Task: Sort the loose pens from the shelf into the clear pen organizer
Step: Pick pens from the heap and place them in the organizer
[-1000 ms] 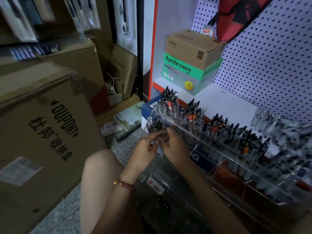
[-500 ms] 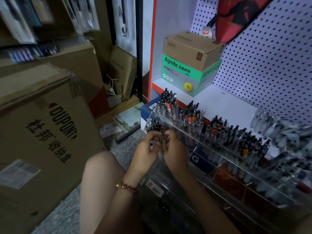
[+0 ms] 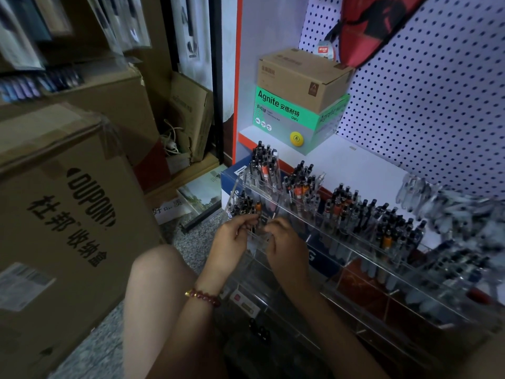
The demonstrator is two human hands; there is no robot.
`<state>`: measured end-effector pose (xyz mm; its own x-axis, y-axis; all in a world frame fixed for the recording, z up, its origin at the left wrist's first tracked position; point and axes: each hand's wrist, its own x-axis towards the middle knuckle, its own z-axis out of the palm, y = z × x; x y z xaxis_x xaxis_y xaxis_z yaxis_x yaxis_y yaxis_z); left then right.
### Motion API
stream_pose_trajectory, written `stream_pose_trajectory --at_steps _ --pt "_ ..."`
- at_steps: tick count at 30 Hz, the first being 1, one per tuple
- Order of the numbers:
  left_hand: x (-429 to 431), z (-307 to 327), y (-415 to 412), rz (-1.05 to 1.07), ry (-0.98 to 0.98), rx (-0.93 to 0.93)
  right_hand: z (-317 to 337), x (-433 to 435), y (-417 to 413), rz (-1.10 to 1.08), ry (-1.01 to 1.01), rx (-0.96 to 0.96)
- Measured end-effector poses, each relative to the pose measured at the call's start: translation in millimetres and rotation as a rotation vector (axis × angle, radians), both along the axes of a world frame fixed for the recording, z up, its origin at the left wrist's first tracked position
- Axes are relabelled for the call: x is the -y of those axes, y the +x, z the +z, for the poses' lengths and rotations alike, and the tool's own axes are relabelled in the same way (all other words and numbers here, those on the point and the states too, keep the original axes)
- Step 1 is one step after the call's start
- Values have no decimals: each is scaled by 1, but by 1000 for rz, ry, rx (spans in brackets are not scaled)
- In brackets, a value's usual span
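The organizer (image 3: 344, 243) stands on the shelf (image 3: 355, 170), running from mid-picture toward 4 o'clock. Most of the sorting looks done, since its upper tiers are packed with upright pens (image 3: 341, 206) in nearly every cell. Both hands meet at its left end, near the middle of the view, over the front-left cell. The left hand (image 3: 232, 247) has its fingers curled and its thumb closed on a small bunch (image 3: 253, 224) of dark pens, held at that cell's mouth. The right hand (image 3: 287, 251), at 3 o'clock of the left and almost touching it, bends its fingers toward the same bunch, but I cannot tell whether they pinch a pen. I judge this bunch is being seated in the cell now. As for what is left, the lower tiers toward 5 o'clock seem to hold little. A blurred pale pile (image 3: 437, 206) at 3 o'clock on the shelf may be loose pens not yet sorted, though it is too smeared to be sure. The task seems well past halfway but not finished.
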<state>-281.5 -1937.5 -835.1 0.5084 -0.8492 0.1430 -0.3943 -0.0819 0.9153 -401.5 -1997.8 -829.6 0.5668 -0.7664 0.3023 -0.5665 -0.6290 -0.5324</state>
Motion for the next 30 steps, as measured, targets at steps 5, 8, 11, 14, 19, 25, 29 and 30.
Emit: stream_pose_trajectory --at_steps 5,8,11,14,19,25,29,30 --pt "-1 7 -2 61 46 72 13 -2 -21 28 -169 131" --pt "-6 28 2 157 -58 48 40 -5 -38 102 -255 226" --pt "-4 63 -1 103 -196 14 71 1 -60 154 -300 317" --pt "13 99 -14 -28 -294 88 109 10 -85 225 -287 453" --pt "62 143 -58 -313 -426 178 175 51 -134 157 -310 656" --pt "121 153 -98 -488 -391 245 192 169 -178 -28 24 59" --pt "153 139 -113 -477 -328 234 142 247 -197 -17 82 -590" --pt "157 135 -116 -470 -317 226 132 255 -198 -11 84 -678"
